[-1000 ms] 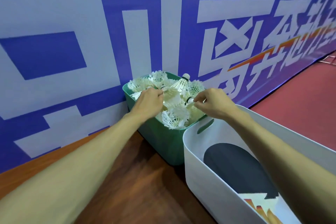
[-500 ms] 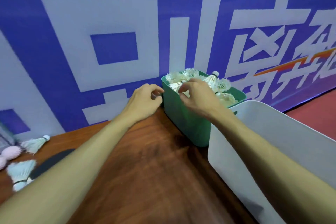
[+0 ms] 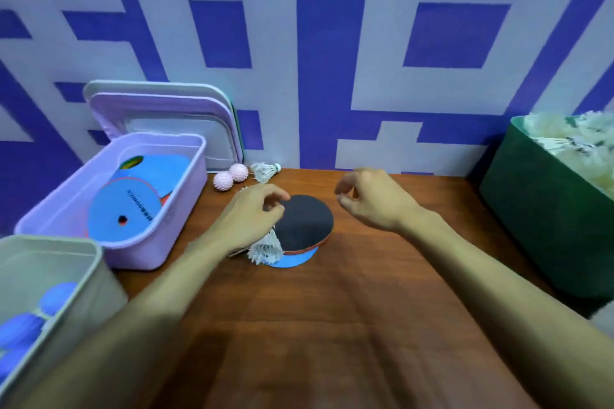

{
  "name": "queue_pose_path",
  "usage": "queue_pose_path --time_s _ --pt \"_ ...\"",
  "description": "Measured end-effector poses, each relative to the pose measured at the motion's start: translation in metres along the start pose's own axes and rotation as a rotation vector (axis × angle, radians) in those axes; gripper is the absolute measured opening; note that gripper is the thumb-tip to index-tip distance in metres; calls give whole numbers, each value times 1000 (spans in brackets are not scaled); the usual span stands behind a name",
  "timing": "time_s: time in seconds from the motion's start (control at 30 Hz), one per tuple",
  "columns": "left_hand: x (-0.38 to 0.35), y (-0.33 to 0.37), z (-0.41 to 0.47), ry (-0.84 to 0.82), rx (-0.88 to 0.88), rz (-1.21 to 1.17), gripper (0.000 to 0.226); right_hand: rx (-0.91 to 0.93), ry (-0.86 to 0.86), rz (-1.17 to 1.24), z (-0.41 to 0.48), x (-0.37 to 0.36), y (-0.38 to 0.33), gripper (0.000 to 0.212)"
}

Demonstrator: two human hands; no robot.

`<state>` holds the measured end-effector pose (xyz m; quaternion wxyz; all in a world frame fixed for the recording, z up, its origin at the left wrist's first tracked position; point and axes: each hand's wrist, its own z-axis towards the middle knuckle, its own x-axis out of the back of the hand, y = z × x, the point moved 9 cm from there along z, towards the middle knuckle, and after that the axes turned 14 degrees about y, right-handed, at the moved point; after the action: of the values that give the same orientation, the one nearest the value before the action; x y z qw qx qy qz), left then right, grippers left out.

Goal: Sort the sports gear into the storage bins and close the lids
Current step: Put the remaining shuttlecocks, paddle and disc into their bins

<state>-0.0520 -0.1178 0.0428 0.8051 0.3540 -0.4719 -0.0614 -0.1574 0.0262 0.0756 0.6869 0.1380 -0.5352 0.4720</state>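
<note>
**Obs., head view.** Wooden tabletop, set against a blue-and-white printed wall banner.

**Item at issue:** round black-rubber table tennis paddle, flat at table centre on a flat blue disc. A white feather shuttlecock lies at the paddle's near-left edge. Its skirt flares toward the person and the cork end is hidden under the wrist. Axis approx. near–far.

**L hand**: over the paddle's left rim, fingers curled down. Palm side hidden, so cannot tell if it grips anything.
**R hand**: in the air just beyond the paddle's far-right rim, apart from it. Fingers loosely curled, nothing in them.

**Key relation:** paddle lies between the hands, L hand nearer. A tan sliver under the L wrist may be the handle. If so, the long axis points near-left. Not confirmed.

**Destinations:**
- Lilac plastic bin, left, lid off, holds blue-faced paddles. Judged: L side suits the paddle.
- Dark green plastic bin, far right, w/ heap of white shuttlecocks. Well apart from the table shuttlecock.
- Pale grey bin, near left, holds blue balls.

**Unsorted:** second shuttlecock and two pink spiky balls, both by the wall.

**Lids**: leaning on the wall behind the lilac bin, none fitted.

**Assessment:** sorting part done, lids outstanding.
</note>
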Motion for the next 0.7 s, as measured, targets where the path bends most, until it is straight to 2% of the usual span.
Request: queue_pose_path --time_s 0.2,0.33,0.47,0.53,0.6,0.63,0.7 --pt "6 -102 9 79 199 20 23 60 -117 68 32 -79 -25 18" --pt "-8 -132 25 115 227 48 32 127 -308 134 27 -137 -41 43" --pt "-26 -144 53 124 185 27 48 96 -498 219 12 -184 -39 64" --pt "-34 -144 60 95 160 32 53 97 -473 263 11 -187 -36 54" --pt "-43 -145 66 51 163 48 54 105 -399 303 16 -181 -33 30" --pt "-44 -145 68 46 165 61 53 116 -363 304 19 -177 -32 20" --pt "-39 -145 69 84 169 102 42 105 -302 302 21 -168 -27 16"
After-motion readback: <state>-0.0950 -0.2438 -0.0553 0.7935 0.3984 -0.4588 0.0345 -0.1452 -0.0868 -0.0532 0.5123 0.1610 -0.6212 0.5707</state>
